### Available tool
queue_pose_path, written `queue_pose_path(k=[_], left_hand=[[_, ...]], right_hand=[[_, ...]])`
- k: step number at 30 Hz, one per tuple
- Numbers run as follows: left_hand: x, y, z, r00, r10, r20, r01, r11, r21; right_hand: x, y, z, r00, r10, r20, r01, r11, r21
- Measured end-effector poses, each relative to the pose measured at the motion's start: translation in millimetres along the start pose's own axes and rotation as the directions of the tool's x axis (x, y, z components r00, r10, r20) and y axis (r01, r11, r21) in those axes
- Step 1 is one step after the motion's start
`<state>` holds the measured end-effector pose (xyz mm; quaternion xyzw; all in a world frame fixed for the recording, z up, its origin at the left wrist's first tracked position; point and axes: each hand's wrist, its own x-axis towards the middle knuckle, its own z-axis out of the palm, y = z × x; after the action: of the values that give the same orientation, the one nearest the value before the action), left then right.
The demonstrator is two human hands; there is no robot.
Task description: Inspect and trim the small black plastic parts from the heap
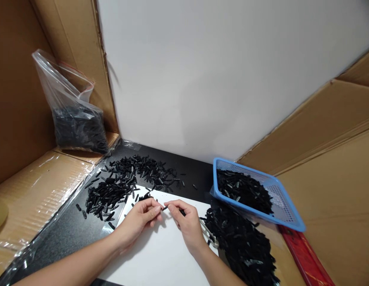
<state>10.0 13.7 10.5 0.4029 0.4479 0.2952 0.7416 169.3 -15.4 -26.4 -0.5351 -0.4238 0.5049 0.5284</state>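
Observation:
My left hand (139, 221) and my right hand (187, 225) meet over a white sheet (160, 258) on the black table top. Between their fingertips they pinch one small black plastic piece (164, 207). My right hand also grips a thin dark tool (182, 212), with a metal part (210, 237) showing under the palm. A loose pile of the same black pieces (121, 182) lies just beyond my left hand.
A blue mesh basket (287, 214) holding black pieces is propped on a larger heap of them (244, 248) at the right. A clear zip bag of pieces (75, 119) leans on cardboard at the far left. Cardboard walls stand on both sides, a white panel behind.

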Motion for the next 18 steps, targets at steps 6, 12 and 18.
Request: queue_pose_path(k=[6, 12, 18], left_hand=[[-0.6, -1.2, -1.4, 1.0, 0.012, -0.019, -0.013, 0.998, -0.067], [-2.0, -0.5, -0.4, 1.0, 0.022, -0.012, -0.023, 0.999, -0.043], [-1.6, -0.7, 0.5, 0.999, 0.021, 0.031, -0.02, 1.0, -0.017]], right_hand=[[4.0, 2.4, -2.3, 0.996, 0.061, 0.063, -0.073, 0.978, 0.196], [3.8, -3.2, -1.9, 0.991, 0.088, 0.101, -0.116, 0.942, 0.314], [2.2, -6.0, 2.1, 0.99, 0.112, 0.08, -0.134, 0.924, 0.358]])
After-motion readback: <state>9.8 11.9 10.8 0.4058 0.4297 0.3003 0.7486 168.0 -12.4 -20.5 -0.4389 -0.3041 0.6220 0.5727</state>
